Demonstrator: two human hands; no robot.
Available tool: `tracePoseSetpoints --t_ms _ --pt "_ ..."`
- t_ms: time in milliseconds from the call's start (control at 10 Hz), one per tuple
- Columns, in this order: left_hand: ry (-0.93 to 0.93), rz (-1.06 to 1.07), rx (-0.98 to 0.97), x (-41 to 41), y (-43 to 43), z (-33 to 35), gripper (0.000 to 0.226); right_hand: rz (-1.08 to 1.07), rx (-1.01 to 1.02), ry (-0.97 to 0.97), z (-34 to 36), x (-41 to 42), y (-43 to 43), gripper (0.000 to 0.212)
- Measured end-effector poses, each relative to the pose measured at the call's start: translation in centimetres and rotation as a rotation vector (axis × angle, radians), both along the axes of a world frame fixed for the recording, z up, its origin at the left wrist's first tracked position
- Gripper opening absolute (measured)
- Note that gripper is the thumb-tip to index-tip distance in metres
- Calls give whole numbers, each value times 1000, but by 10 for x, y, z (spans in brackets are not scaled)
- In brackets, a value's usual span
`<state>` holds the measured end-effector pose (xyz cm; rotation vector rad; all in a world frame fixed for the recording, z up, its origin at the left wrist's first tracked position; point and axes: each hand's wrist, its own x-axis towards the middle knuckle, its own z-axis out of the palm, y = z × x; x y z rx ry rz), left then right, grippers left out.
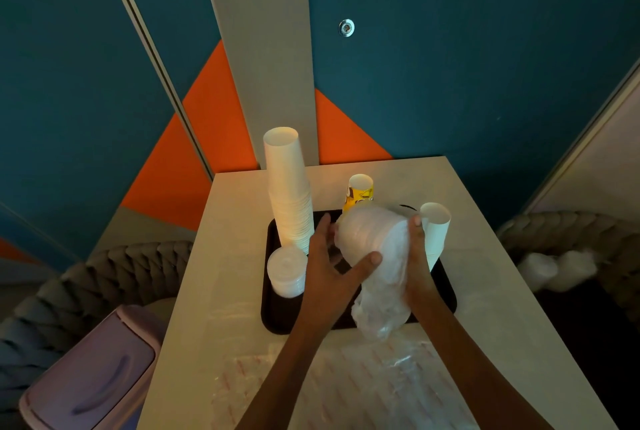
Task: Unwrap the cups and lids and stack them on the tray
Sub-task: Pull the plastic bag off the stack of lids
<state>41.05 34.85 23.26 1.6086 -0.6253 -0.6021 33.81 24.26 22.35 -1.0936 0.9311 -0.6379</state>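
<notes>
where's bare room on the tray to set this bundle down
Bare: the tray's near-left strip before the lid stack; the table left of the tray and right of the short cups. Crowded: the tray's back, with tall cups and yellow cup; wrappers cover the table's near end.

Three cup stacks [289, 194] [360, 192] [435, 232], two lid stacks [286, 272] [367, 232]

Pale table [225, 242]. Dark tray [277, 315] sits mid-table, toward the far half. Clear red-printed plastic wrap [346, 388] lies flat at the near end, near the tray.
</notes>
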Motion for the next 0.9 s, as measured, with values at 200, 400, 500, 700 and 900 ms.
tracePoseSetpoints --t_ms 200,400,500,700,900 --pt "-114 28 97 -10 -11 5 128 -82 119 -192 21 1 19 84" --pt "104 72 51 -17 -6 -5 125 6 65 -85 7 2 2 57" --pt "155 130 43 -9 -7 -7 116 155 -2 -12 4 0 2 64" --pt "196 223 -17 8 -7 -6 71 517 55 26 -12 -18 -3 80" --pt "11 302 -44 24 -4 -3 85 515 53 238 -5 -37 -7 5"
